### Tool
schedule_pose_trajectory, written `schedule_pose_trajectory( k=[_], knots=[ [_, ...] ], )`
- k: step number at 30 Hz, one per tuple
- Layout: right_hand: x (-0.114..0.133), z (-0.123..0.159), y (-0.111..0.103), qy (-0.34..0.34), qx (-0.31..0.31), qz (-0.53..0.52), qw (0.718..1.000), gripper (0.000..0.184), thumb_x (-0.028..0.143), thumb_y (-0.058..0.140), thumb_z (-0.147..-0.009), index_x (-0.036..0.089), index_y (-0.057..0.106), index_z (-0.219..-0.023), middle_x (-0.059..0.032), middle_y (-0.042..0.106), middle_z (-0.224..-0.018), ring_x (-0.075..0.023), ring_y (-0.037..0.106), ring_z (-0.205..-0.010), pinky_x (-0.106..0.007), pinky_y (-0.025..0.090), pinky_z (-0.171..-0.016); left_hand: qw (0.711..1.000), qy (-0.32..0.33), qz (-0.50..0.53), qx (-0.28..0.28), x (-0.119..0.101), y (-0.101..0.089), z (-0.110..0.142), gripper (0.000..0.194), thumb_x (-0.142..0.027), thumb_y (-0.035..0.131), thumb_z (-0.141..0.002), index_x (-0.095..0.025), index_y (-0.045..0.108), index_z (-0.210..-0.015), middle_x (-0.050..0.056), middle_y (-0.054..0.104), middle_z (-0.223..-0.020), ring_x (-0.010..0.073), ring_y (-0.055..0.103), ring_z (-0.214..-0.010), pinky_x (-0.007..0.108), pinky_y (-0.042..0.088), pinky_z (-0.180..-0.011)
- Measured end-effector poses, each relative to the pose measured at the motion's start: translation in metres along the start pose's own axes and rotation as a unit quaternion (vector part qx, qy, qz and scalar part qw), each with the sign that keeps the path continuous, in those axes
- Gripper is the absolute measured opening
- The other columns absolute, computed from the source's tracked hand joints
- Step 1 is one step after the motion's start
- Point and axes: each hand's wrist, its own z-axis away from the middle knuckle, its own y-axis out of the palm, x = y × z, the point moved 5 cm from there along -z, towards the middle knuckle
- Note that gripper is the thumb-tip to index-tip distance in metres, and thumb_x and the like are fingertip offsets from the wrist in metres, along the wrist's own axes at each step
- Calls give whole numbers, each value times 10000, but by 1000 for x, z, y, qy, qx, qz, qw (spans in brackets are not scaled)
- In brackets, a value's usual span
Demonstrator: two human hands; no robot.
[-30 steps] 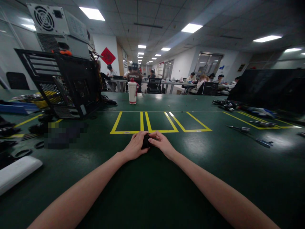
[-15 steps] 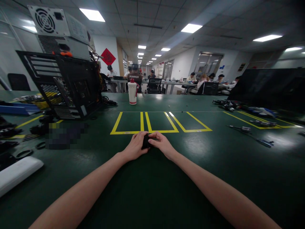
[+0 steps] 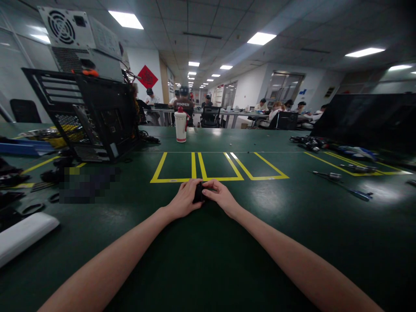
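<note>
A small black object (image 3: 198, 193) is between my two hands, just in front of the yellow tape outlines (image 3: 221, 179) on the green table (image 3: 208, 260). My left hand (image 3: 186, 199) is closed around its left side, fingers over the top and thumb low at the near side. From the right, my right hand (image 3: 218, 195) pinches at its edge with thumb and fingertips. Much of the object is covered by fingers, and its kind cannot be made out.
An open computer case (image 3: 97, 117) with power supplies (image 3: 74, 30) stacked on it stands at left. A white bottle (image 3: 180, 125) with a red lid stands beyond the tape. Screwdriver-like tools (image 3: 329, 175) lie right, near a dark monitor (image 3: 367, 121). A white bar-shaped object (image 3: 27, 238) lies near left.
</note>
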Motion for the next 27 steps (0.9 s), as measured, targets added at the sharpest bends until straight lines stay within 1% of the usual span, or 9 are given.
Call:
schedule_pose_trajectory(
  k=[3,6,8,12,14,16,18,22,27],
  knots=[
    [1,0,1,14,12,1,1000,311,264,578,-684,216,506,-982,-29,534,-965,-161,512,-925,-360,392,-844,1000,-1,3,0,0,0,0,570,-226,557,-696,-191,244,-1170,81,398,-1140,222,383,-1083,411,271,-943],
    [3,2,4,12,40,-28,999,314,231,610,-653,211,511,-950,-24,526,-987,-163,520,-930,-353,403,-841,1000,-4,7,2,1,0,1,569,-227,555,-696,-196,243,-1172,79,396,-1140,225,386,-1081,418,270,-943],
    [4,3,5,4,48,-46,998,312,214,627,-634,211,510,-923,-16,523,-988,-162,521,-935,-340,412,-834,1000,-6,10,4,2,0,1,572,-232,554,-698,-200,241,-1175,78,392,-1145,226,386,-1083,421,273,-941],
    [4,3,3,-8,12,-13,1000,233,267,591,-671,201,529,-885,-19,539,-946,-154,526,-897,-338,417,-818,1000,-8,9,6,1,-2,0,557,-245,547,-707,-194,244,-1172,84,389,-1150,226,382,-1088,421,271,-943],
    [3,2,1,-9,0,2,1000,259,279,579,-682,209,525,-925,-23,541,-957,-157,515,-917,-351,404,-833,1000,-9,9,8,-1,-2,0,547,-240,543,-709,-190,249,-1168,86,392,-1146,225,387,-1084,420,276,-940],
    [2,1,1,-3,8,8,1000,291,280,566,-693,216,515,-973,-28,537,-983,-161,502,-950,-367,380,-865,1000,-11,8,7,-1,-2,0,549,-235,549,-702,-191,253,-1162,86,395,-1140,231,391,-1080,427,280,-935],
    [1,1,2,1,26,0,1000,295,270,570,-691,211,514,-974,-28,535,-984,-160,506,-951,-370,370,-881,1000,-11,7,5,-1,-2,0,555,-230,554,-694,-193,255,-1160,86,398,-1136,236,393,-1080,434,282,-930],
    [0,2,4,1,47,-48,998,340,208,641,-617,215,500,-926,-15,523,-992,-157,525,-928,-354,404,-851,1000,-8,7,1,-1,-2,0,561,-221,555,-689,-194,252,-1160,84,402,-1130,235,395,-1077,429,288,-925],
    [1,2,2,-7,12,-12,1000,234,275,584,-678,204,520,-892,-20,541,-941,-152,519,-906,-352,405,-841,1000,-8,5,-1,0,-1,0,567,-242,554,-696,-200,239,-1165,84,394,-1144,238,389,-1082,438,283,-929]
  ],
)
